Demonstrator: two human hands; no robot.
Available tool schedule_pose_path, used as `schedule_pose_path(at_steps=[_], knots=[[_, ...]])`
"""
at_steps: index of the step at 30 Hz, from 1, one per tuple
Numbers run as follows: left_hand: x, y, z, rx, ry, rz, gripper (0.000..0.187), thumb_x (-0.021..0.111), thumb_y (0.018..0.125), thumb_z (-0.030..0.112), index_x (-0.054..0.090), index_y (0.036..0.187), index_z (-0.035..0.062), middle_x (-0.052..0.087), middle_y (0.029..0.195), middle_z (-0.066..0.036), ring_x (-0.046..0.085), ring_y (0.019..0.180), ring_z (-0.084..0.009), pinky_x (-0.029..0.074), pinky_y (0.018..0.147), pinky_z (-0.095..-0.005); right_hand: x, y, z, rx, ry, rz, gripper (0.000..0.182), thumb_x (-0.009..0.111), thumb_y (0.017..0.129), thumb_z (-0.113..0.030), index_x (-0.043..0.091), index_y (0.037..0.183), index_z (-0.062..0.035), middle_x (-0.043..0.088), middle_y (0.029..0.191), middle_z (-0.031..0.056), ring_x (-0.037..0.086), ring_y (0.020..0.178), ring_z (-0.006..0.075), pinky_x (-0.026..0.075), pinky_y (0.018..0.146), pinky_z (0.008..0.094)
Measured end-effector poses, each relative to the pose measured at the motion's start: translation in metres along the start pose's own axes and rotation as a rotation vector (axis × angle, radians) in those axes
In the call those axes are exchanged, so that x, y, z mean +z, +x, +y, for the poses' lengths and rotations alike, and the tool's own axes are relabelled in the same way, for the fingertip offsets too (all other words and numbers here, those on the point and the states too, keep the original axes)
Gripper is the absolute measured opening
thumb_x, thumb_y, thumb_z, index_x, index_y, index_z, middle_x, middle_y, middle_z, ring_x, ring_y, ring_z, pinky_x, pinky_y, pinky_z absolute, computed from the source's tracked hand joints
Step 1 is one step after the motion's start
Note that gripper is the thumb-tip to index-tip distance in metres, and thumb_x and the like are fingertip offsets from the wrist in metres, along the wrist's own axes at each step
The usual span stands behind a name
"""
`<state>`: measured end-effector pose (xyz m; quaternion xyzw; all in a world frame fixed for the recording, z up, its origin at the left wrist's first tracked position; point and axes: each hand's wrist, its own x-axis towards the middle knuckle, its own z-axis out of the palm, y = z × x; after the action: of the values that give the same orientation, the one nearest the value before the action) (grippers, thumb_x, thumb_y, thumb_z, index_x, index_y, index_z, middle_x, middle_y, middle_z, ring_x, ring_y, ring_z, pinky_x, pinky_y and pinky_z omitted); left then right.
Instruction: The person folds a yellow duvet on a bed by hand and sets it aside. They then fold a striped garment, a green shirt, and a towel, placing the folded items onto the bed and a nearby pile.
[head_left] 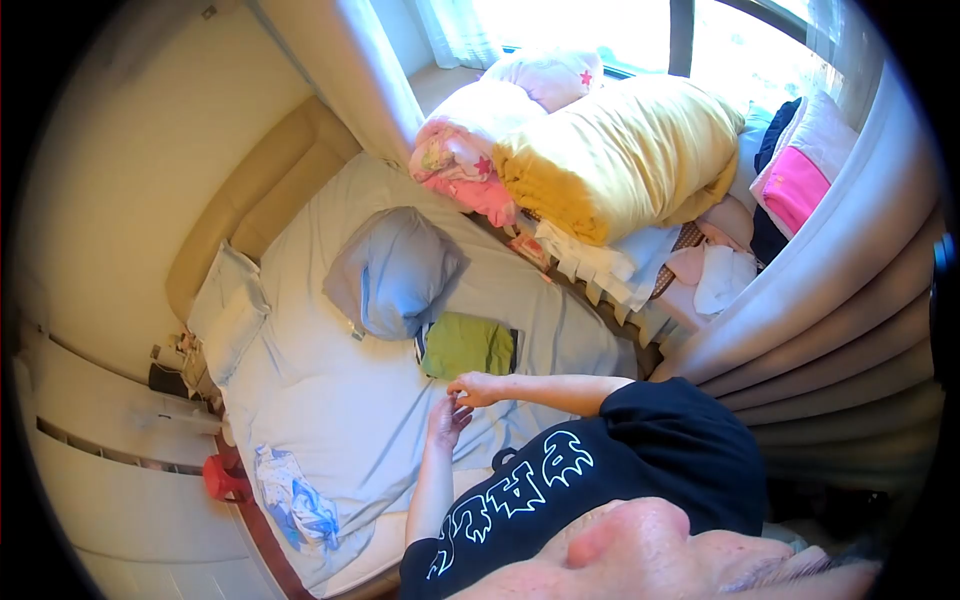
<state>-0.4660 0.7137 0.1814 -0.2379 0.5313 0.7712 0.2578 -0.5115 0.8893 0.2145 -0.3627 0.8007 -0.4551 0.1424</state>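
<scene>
Over the bed, my left hand [447,422] is raised with its fingers loosely apart, and I see nothing in it. From the right, my right hand [478,388] meets the left fingertips. Its fingers are curled together, and anything small between them is hidden. Just beyond the hands lies a folded green garment [468,346] with dark edges, flat on the pale bed sheet [300,370]. A plump grey-blue pillow [395,272] rests behind the garment, close to it.
A rolled yellow quilt [640,150] and pink-and-white bedding [470,130] are piled by the window. Folded clothes [795,190] lie farther right, beside a long curtain [830,300]. A blue-and-white cloth [295,500] lies at the bed's left edge, near a red stool [222,480].
</scene>
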Motion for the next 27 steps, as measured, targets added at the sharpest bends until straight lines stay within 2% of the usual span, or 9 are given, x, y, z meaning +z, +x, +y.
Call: schedule_pose_path(at_steps=[7,10,14,27], knots=[[0.071,0.005,-0.022,-0.097,-0.112,-0.043,0.024,0.056,0.09,0.027,0.054,0.11,0.013,0.063,0.1,-0.008,0.062,0.09,-0.0277,0.049,0.076,-0.0385,-0.049,-0.058,0.053,0.077,0.023,0.032,0.029,0.058,0.079,-0.019,0.063,0.101,-0.0011,0.065,0.095,0.0199,0.061,0.09,0.035,0.049,0.077,0.0397],[0.088,0.012,-0.035,-0.109,-0.136,-0.02,0.026,0.059,0.088,0.027,0.055,0.108,0.0115,0.063,0.101,-0.009,0.062,0.089,-0.0284,0.05,0.075,-0.0396,-0.069,-0.078,0.076,0.056,0.025,0.145,0.025,0.058,0.077,-0.019,0.065,0.095,-0.0032,0.066,0.085,0.0178,0.064,0.081,0.0326,0.05,0.07,0.0397],[0.106,0.02,-0.045,-0.129,-0.193,0.01,0.026,0.062,0.086,0.025,0.055,0.107,0.0108,0.063,0.099,-0.01,0.062,0.088,-0.0279,0.051,0.075,-0.0401,-0.093,-0.102,0.093,0.127,0.065,0.164,0.02,0.058,0.076,-0.018,0.066,0.087,-0.0028,0.066,0.081,0.0163,0.064,0.076,0.0308,0.049,0.066,0.0384],[0.131,0.013,-0.058,-0.097,-0.221,0.077,0.026,0.064,0.085,0.025,0.058,0.106,0.0109,0.065,0.094,-0.007,0.063,0.085,-0.025,0.051,0.072,-0.0372,-0.1,-0.137,0.125,0.158,0.141,0.115,0.022,0.058,0.076,-0.019,0.066,0.09,-0.0033,0.066,0.078,0.0152,0.064,0.074,0.0303,0.049,0.064,0.0386]])
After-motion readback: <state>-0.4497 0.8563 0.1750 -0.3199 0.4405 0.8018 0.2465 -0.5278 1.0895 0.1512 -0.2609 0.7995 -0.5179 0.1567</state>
